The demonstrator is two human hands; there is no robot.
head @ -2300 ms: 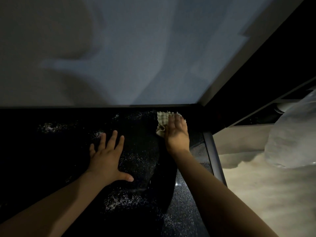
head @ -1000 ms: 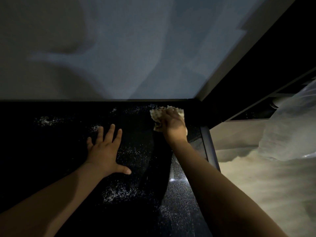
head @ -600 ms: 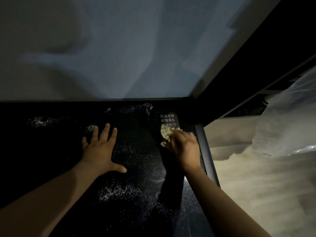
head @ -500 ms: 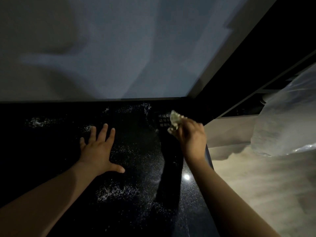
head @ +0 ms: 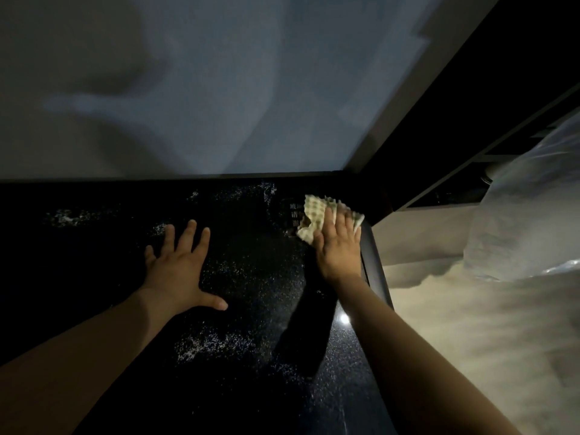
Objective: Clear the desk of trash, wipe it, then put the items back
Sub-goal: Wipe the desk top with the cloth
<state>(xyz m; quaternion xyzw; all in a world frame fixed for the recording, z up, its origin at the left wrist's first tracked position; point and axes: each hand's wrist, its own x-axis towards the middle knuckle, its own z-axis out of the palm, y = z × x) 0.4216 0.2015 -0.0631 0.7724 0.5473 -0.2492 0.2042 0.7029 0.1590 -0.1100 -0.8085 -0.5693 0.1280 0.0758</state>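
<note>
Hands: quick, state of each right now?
Left hand: open, fingers spread, flat on the desk.
Right hand: open, straight fingers pressing the checked cloth onto the desk.

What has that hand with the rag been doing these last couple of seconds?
The right hand drew the cloth toward the person, baring a white-lettered label, then bunched it up. It now presses the cloth flat at the desk's far right corner, partly over that label. The left hand stayed spread flat on the desk. The white specks near it remain.
</note>
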